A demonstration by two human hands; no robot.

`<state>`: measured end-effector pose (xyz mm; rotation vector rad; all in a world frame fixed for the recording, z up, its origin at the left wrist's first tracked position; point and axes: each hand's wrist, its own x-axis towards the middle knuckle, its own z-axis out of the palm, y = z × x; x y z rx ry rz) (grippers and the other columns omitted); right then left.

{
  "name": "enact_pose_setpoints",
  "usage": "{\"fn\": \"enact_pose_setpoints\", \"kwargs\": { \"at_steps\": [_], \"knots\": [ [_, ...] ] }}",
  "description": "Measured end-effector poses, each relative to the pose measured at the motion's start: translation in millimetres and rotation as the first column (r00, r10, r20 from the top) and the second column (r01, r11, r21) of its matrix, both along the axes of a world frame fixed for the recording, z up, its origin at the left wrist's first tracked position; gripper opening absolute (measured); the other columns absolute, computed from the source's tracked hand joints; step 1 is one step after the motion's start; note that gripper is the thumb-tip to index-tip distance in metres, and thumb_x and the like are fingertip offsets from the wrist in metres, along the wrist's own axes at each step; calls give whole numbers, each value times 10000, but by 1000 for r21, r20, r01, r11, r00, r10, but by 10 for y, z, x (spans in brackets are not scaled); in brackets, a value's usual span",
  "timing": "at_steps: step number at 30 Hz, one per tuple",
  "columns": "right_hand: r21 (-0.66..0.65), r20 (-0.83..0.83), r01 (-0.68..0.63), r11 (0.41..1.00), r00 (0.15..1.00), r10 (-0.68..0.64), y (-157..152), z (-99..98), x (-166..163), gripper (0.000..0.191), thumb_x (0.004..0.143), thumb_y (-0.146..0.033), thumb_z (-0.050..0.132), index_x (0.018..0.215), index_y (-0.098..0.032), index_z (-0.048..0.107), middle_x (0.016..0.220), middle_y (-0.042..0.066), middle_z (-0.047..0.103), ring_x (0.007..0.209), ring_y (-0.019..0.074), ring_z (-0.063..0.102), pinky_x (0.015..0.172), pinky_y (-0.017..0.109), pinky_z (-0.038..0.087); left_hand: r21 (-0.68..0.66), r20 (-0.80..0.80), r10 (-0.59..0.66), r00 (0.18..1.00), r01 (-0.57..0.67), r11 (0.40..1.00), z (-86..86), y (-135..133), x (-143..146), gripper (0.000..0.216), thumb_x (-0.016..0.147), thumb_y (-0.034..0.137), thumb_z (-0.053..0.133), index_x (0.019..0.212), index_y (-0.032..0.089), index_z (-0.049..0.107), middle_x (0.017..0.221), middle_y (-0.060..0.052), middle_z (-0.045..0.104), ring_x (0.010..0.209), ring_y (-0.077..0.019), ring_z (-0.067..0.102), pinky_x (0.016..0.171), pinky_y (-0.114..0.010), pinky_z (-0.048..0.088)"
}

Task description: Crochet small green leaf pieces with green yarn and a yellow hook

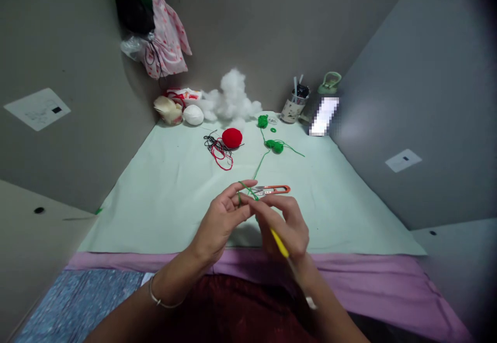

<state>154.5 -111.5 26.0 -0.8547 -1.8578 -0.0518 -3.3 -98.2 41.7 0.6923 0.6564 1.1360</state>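
Note:
Green yarn (248, 188) is looped over the fingers of my left hand (221, 217), which are closed around it with the index finger raised. My right hand (285, 224) grips a crochet hook (279, 243) with a yellow handle, its tip meeting the yarn at my left fingertips. A small green stitched piece at the fingertips is mostly hidden. From there the strand runs up the table to a green crocheted bundle (275, 146). Just beyond my fingers lie orange-handled thread snips (276, 189).
At the back are a red yarn ball (232, 138), tangled black and red strands (219, 151), white stuffing (235, 97), a white ball (193, 115), a small green ball (263, 121), a pen cup (294, 107) and a blurred phone (324, 116). Grey walls enclose the table (155, 198).

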Motion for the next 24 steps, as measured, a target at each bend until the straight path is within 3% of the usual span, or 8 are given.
{"fn": "enact_pose_setpoints", "kwargs": {
  "at_steps": [2,4,7,9,12,17,21,24],
  "knots": [
    [-4,-51,34,999,998,-34,-8,-28,-12,444,940,-57,651,1295,-313,725,1096,81,710,1003,229,699,807,388,608,-93,111,-82,990,92,991,11,5,0,472,755,276,926,1190,177,772,867,-21,708,786,-105,605,815,-248,494],
    [-122,-230,-33,992,973,4,-7,-9,-11,353,972,-99,619,1217,-315,753,1041,64,716,965,226,695,819,410,597,-171,189,-128,974,161,972,32,19,-18,445,752,268,922,1160,157,787,878,-32,708,774,-104,613,845,-269,529],
    [-284,-557,-247,926,829,51,30,61,-6,216,1016,-182,571,1048,-270,766,860,30,691,832,199,669,808,405,571,-193,182,-79,980,114,974,67,34,-35,382,761,218,895,1125,153,800,845,-19,690,773,-115,623,874,-304,555],
    [-330,-656,-364,871,752,66,65,92,-16,186,1020,-221,582,1003,-260,763,861,24,697,783,179,661,752,369,562,-139,130,-44,991,62,988,79,28,-23,365,761,212,885,1112,159,800,855,-25,699,821,-142,647,898,-326,550],
    [-362,-638,-369,856,768,61,90,100,-47,161,1001,-216,627,1009,-265,780,984,42,761,914,195,704,771,348,575,-24,33,-34,999,34,999,64,5,14,363,778,226,872,1130,176,798,894,-42,717,912,-177,663,962,-355,516],
    [-301,-451,-225,927,890,70,35,41,-79,260,995,-135,612,1122,-294,775,1016,45,781,958,207,725,825,378,607,15,-67,45,997,-44,999,12,-5,53,381,798,264,875,1169,212,804,885,-27,721,885,-162,644,898,-314,479],
    [-87,-148,-31,996,989,18,8,-20,-62,402,942,-73,670,1242,-323,762,1172,79,757,1058,235,721,883,402,610,-89,62,22,998,-17,996,-11,8,68,376,778,268,901,1133,179,814,901,-33,737,824,-128,626,872,-278,493],
    [-190,-285,-78,979,958,20,36,-1,-10,323,972,-103,635,1190,-297,772,1087,71,761,984,222,715,860,401,594,-180,178,-62,982,94,979,-21,31,38,357,772,221,898,1113,151,818,942,-42,743,791,-105,629,916,-290,524]
  ]
}}
